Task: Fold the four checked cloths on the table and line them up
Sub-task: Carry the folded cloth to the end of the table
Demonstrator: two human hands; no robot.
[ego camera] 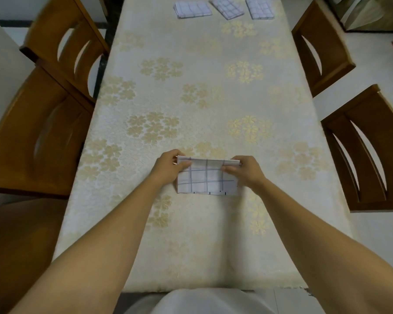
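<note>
Blue-checked, the fourth cloth (208, 180) lay on the near half of the table (191, 245), the left hand (168, 167) and right hand (244, 169) each pinching a far corner. Three folded cloths (192, 9) sat at the table's far end, unevenly angled; seemingly a last fold and the lining-up remained.

checked cloths (192, 9) (227, 6) (259, 7) (208, 177): 4 | hands (168, 165) (243, 169): 2 | wooden chairs (66, 48) (32, 137) (320, 46) (368, 150): 4 | table (202, 98): 1

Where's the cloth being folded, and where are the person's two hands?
cloth (208, 180), head view, its checked middle.
left hand (168, 167), head view, back of the hand.
right hand (246, 170), head view, back of the hand.
</note>
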